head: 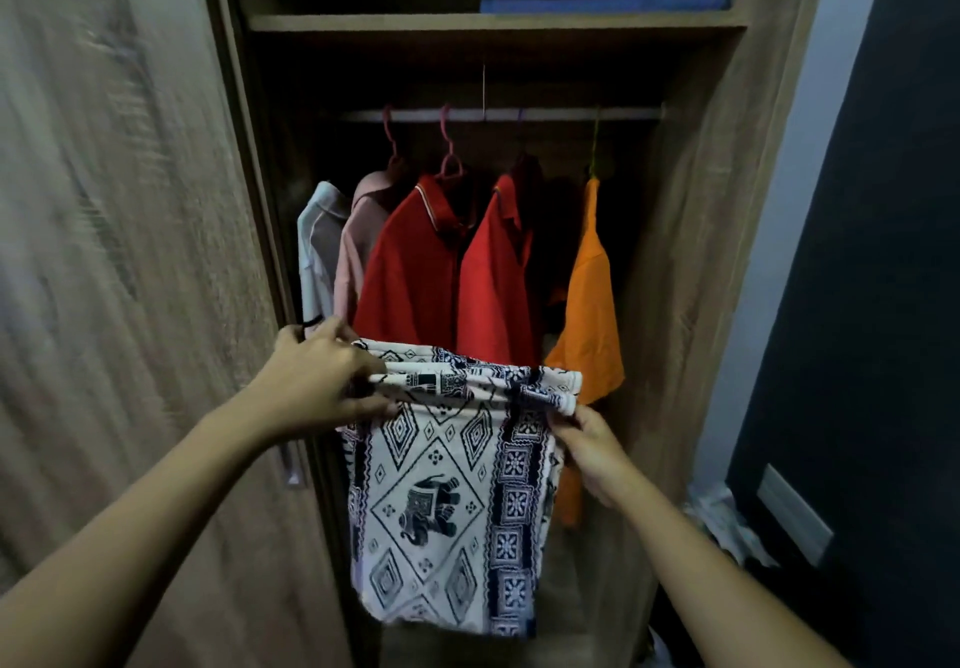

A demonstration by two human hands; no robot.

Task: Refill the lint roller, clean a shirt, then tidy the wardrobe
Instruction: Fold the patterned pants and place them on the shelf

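White-and-navy cloth (441,501): elephant print, held by its doubled-over top edge and hanging straight down in front of the open wardrobe (691,251).
Left grip (322,376): fingers curled round the left end of that top edge, clamped on tight.
Right grip (592,446): pinching the right end from below, thumb and fingers closed on the fabric, so the edge is stretched level between the two.
Behind the cloth: two red shirts (410,272), a pink one (358,241), a pale one (314,246) and an orange top (589,303), all on hangers from the rail (571,114).
Higher up: a shelf (493,22) with something blue (602,3) folded on it.
Step in hand: looks like the wardrobe tidy-up. No lint roller anywhere in view.
Next move: probably another fold, bringing both ends together without losing the level edge, then finding it a home. The shelf seems likelier than the rail, since no spare hanger shows.
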